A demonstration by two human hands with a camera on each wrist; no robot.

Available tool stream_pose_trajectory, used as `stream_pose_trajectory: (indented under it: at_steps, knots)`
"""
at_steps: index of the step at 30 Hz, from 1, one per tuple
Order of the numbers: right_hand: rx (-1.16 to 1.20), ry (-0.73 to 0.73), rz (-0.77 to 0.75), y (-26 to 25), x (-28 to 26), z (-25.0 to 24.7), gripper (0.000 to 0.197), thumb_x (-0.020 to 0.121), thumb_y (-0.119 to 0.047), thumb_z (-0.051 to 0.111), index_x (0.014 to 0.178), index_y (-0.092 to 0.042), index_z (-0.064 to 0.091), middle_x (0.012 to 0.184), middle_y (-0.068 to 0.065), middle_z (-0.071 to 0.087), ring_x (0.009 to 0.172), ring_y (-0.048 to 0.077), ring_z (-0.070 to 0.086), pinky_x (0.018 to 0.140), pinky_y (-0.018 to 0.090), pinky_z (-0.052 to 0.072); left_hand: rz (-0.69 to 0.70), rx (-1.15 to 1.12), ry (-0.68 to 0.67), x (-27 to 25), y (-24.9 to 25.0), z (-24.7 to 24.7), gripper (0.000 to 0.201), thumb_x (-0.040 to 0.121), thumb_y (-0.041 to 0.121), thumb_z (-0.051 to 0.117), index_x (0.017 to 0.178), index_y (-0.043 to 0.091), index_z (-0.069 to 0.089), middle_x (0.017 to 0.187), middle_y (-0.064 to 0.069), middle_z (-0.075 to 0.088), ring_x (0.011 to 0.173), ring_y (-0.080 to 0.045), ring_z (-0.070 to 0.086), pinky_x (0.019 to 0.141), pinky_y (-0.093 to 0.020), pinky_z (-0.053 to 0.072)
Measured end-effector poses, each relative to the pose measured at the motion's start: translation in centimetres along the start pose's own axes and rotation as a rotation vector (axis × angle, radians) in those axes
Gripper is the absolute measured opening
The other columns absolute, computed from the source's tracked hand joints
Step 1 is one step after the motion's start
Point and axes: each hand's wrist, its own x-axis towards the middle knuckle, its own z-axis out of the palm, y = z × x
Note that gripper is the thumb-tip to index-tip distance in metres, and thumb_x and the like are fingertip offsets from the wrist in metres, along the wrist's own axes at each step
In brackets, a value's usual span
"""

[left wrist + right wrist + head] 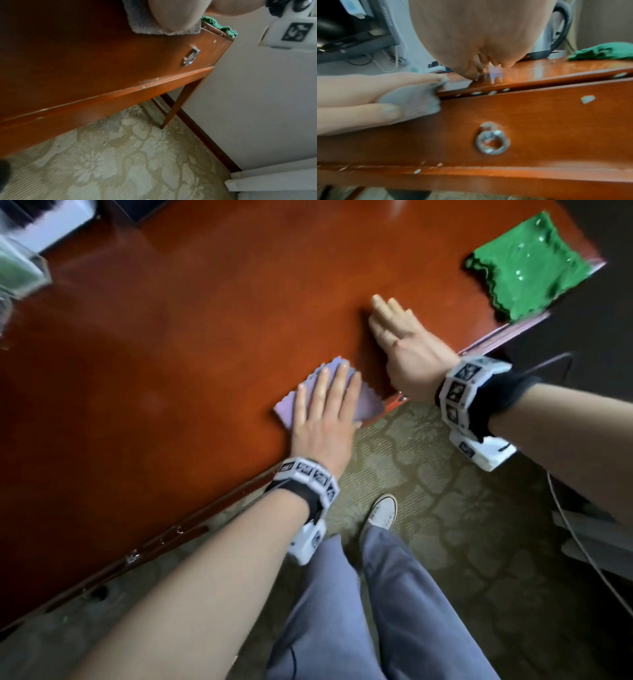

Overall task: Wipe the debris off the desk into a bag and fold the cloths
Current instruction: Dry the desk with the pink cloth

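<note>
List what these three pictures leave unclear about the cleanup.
- Bag: a blurred clear object at the head view's left edge, cannot tell.
- Lilac cloth: mostly under the left hand, folds hidden.
- Right hand: fingertips blurred in the right wrist view.

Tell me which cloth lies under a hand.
The lilac cloth, pressed flat by the left hand at the desk's near edge; the green cloth lies untouched.
</note>
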Motion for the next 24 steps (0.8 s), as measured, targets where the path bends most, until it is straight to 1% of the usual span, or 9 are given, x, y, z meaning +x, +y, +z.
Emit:
stream_pose_trajectory:
  at_steps: [3,5,8,11,14,16,19,21,24]
  knots:
    - [0.076,0.008,-0.072,-2.7,-1.5,2.2,0.067,0.087,-0.007,0.038,0.149,0.005,0.019,0.16,0.019,-0.001,0.148,0.037,0.002,0.12,0.045,0.005,0.02,-0.026,0.053,1.2,0.9,0.4,0.054,0.101,0.026,0.035,0.155,0.021,0.025,0.164,0.001,0.018,0.152,-0.02,0.013,0.121,-0.05,0.015]
    - [0.156,0.056,0.005,-3.9,-2.0,3.2,0.065,0.087,0.0,0.038,0.15,0.003,0.02,0.16,0.018,0.003,0.148,0.036,0.003,0.12,0.045,0.003,0.057,-0.03,0.072,0.7,0.0,0.4,0.054,0.101,0.022,0.031,0.154,0.02,0.026,0.164,0.002,0.02,0.152,-0.018,0.014,0.121,-0.048,0.017]
    - [0.204,0.158,0.107,-5.2,-2.2,4.2,0.058,0.095,-0.009,0.04,0.149,0.002,0.022,0.16,0.017,0.009,0.148,0.036,0.005,0.119,0.047,0.001,0.116,-0.021,0.069,-1.7,-3.0,0.5,0.06,0.1,0.021,0.033,0.157,0.019,0.018,0.165,0.003,0.015,0.152,-0.017,0.014,0.121,-0.046,0.017]
    - [0.19,0.181,0.155,-7.4,-2.6,5.2,0.057,0.098,-0.016,0.041,0.149,0.002,0.024,0.16,0.017,0.011,0.147,0.038,0.007,0.118,0.05,0.004,0.102,0.022,0.008,-6.4,-7.9,0.4,0.077,0.093,0.033,0.048,0.158,0.019,0.01,0.165,0.003,0.012,0.152,-0.018,0.012,0.122,-0.045,0.016]
    - [0.051,0.15,0.019,-11.6,-3.7,7.4,0.059,0.097,-0.019,0.039,0.15,0.001,0.022,0.159,0.019,0.012,0.146,0.039,0.011,0.118,0.052,0.007,0.054,0.082,-0.044,-12.5,-14.0,0.5,0.083,0.093,0.035,0.053,0.159,0.019,0.006,0.166,0.003,0.007,0.153,-0.018,0.008,0.122,-0.045,0.015]
    - [-0.055,0.117,-0.051,-15.5,-4.4,9.6,0.062,0.096,-0.028,0.031,0.151,-0.001,0.018,0.16,0.017,0.011,0.147,0.037,0.012,0.118,0.052,0.007,0.028,0.124,-0.074,-16.5,-18.1,0.6,0.087,0.093,0.034,0.057,0.159,0.019,0.003,0.166,0.003,0.004,0.153,-0.018,0.006,0.122,-0.045,0.015]
    - [-0.113,0.152,0.12,-20.2,-4.3,12.4,0.067,0.097,-0.04,0.02,0.153,-0.005,0.008,0.161,0.013,0.003,0.149,0.031,0.004,0.118,0.053,0.003,-0.026,0.174,-0.112,-22.0,-23.7,0.7,0.091,0.092,0.034,0.062,0.159,0.019,0.002,0.166,0.003,0.003,0.153,-0.018,0.004,0.123,-0.045,0.013]
    - [-0.115,0.172,0.218,-21.3,-3.9,13.0,0.068,0.097,-0.043,0.017,0.154,-0.008,0.002,0.162,0.01,-0.003,0.149,0.028,-0.001,0.119,0.053,0.0,-0.05,0.184,-0.132,-24.6,-26.3,0.7,0.091,0.092,0.033,0.063,0.159,0.019,0.002,0.166,0.002,0.003,0.153,-0.018,0.004,0.123,-0.046,0.012]
    - [-0.152,0.148,0.209,-20.6,-3.8,12.8,0.068,0.098,-0.045,0.015,0.154,-0.011,-0.003,0.162,0.007,-0.008,0.149,0.026,-0.004,0.119,0.052,0.0,-0.078,0.166,-0.138,-26.2,-27.6,0.8,0.086,0.094,0.034,0.058,0.159,0.019,0.004,0.166,0.002,0.003,0.153,-0.018,0.003,0.123,-0.046,0.011]
